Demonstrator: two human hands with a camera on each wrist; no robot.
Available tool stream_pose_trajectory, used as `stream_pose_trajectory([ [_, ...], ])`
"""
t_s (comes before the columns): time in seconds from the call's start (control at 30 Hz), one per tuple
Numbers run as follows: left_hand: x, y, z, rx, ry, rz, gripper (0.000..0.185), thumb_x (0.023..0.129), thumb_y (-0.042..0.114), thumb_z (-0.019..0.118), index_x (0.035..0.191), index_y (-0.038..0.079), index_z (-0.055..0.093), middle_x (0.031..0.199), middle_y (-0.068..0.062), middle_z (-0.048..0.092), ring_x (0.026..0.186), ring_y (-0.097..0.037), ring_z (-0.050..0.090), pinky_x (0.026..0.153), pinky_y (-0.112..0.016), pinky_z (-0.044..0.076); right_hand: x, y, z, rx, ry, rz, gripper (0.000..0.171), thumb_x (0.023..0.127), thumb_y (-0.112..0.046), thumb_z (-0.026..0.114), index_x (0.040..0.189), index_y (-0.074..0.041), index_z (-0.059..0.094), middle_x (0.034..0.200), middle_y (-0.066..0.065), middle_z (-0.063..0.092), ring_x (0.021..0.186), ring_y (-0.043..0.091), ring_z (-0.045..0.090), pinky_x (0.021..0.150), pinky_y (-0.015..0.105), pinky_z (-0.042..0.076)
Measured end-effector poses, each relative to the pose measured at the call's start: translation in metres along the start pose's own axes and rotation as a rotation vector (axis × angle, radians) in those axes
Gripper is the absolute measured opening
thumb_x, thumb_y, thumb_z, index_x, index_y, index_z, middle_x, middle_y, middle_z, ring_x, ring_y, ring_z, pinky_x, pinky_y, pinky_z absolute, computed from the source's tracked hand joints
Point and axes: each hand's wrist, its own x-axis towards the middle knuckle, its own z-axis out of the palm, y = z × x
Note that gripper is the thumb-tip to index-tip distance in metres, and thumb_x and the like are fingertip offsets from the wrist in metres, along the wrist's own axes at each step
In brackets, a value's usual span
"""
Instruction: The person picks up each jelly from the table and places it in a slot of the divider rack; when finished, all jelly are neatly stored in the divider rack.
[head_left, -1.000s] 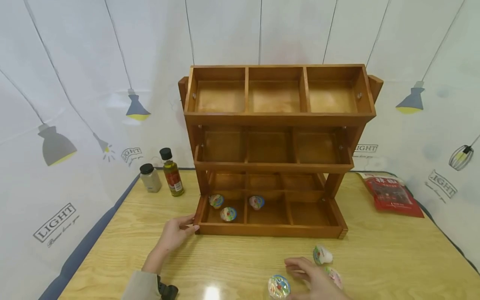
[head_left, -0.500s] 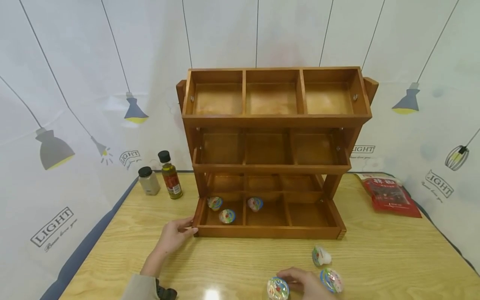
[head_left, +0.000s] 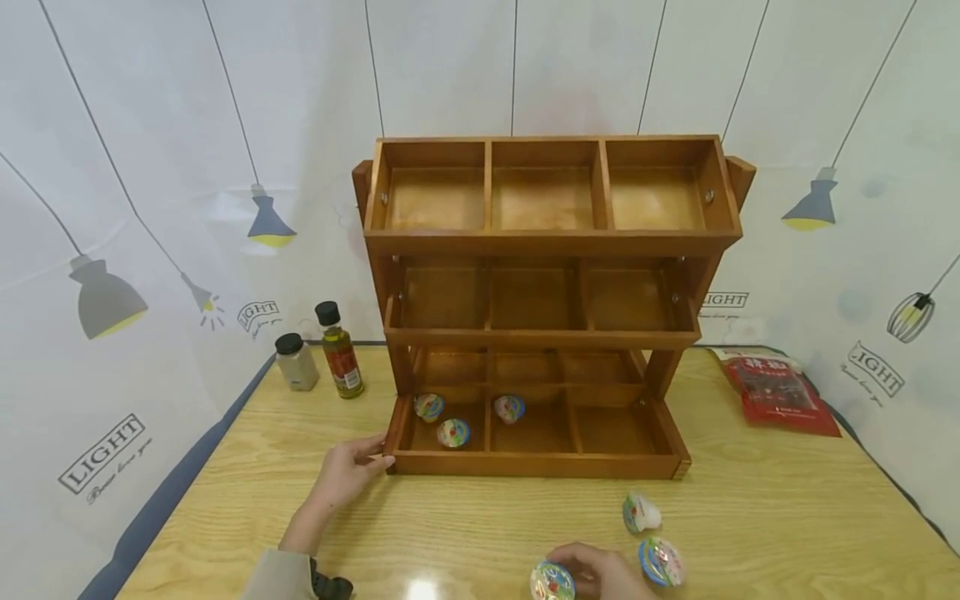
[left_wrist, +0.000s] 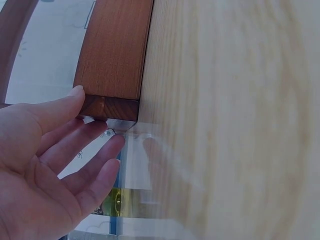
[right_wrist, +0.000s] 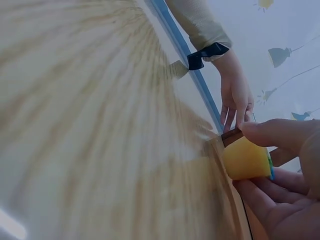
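In the head view my left hand (head_left: 347, 475) holds the front left corner of a three-tier brown wooden rack (head_left: 540, 464). The left wrist view shows its thumb on the edge of the wooden end piece (left_wrist: 114, 55) and its fingertips against the other side. My right hand (head_left: 596, 571) pinches a jelly cup (head_left: 552, 581) near the table's front; the right wrist view shows this cup's yellow body (right_wrist: 246, 159) between thumb and fingers. Beside that hand lie another jelly cup (head_left: 662, 562) and a tipped white one (head_left: 641, 512).
The rack's bottom left compartment has two jelly cups (head_left: 453, 432), the middle one a single cup (head_left: 509, 408). An oil bottle (head_left: 341, 354) and a black-capped jar (head_left: 297, 363) stand left of the rack. A red packet (head_left: 780, 392) lies at the right.
My right hand has moved left onto the front jelly cup and now pinches it, uncovering the cup to its right. The left hand stays at the rack corner.
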Motion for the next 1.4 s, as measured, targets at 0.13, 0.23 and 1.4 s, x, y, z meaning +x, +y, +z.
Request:
stream_pose_trajectory([
  [0.13,-0.002,0.000,-0.001,-0.004,-0.003,-0.003,0.043,0.081,0.016,0.065,0.121,0.002,0.056,0.109,-0.018,0.065,0.088,-0.024,0.065,0.067,-0.027,0.053,0.002,-0.004,0.001,0.030,-0.012,-0.002,0.055,0.080,-0.014,0.067,0.117,0.018,0.042,0.111,0.025,0.055,0.098,-0.007,0.055,0.083,0.023,0.051],
  [0.23,-0.002,0.000,-0.002,0.000,-0.003,-0.007,0.044,0.082,0.017,0.065,0.122,0.002,0.056,0.110,-0.018,0.065,0.089,-0.024,0.065,0.068,-0.028,0.053,0.005,-0.013,0.000,0.013,0.011,0.018,0.054,0.081,-0.014,0.066,0.119,0.015,0.042,0.113,0.023,0.055,0.098,-0.006,0.054,0.085,0.026,0.051],
  [1.4,0.001,0.001,0.002,0.005,0.030,0.017,0.042,0.080,0.015,0.067,0.119,0.003,0.058,0.106,-0.018,0.066,0.085,-0.024,0.066,0.066,-0.026,0.053,0.102,-0.032,-0.094,-0.516,0.442,0.136,0.057,0.071,-0.022,0.076,0.117,0.004,0.054,0.104,0.018,0.065,0.095,0.030,0.063,0.073,0.030,0.054],
])
